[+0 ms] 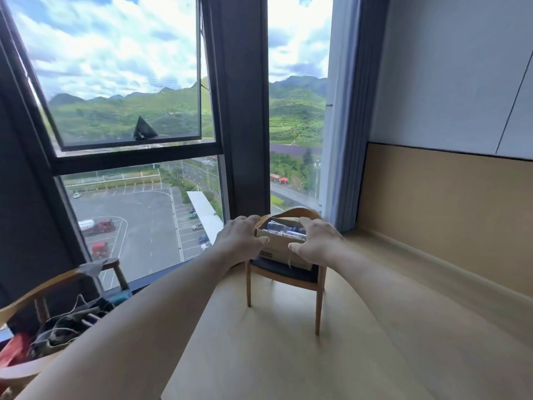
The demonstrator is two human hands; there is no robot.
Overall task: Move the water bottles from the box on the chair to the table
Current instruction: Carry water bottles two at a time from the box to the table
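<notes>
Head view: both bare arms reach forward over a pale wooden floor [274, 342] toward a wooden armchair with dark blue seat cushion [284, 271].

An open brown cardboard box [281, 245] sits on the seat cushion, between the two hands. Inside it lie water bottles with blue labels [285, 228], packed close together; their count cannot be told.

Left hand [240, 236]: at the box's left end, fingers curled over the top left corner, thumb against the near face. It grips the box edge.

Right hand [315, 241]: at the box's right end, fingers bent over the top right rim, thumb pointing inward across the near face. It also holds the box. Whether the box is lifted or resting on the cushion cannot be told; its base is partly hidden by the hands.

Beyond the hands: a tall dark-framed window [138, 157], with the chair's curved backrest rising just behind the box. A blue-grey curtain [343, 140] hangs beyond the right hand, with a tan-panelled wall [447, 212] further right.

Near the left elbow: a second wooden chair [57, 287] holding a heap of tangled cables and dark items [69, 324], details unclear.
</notes>
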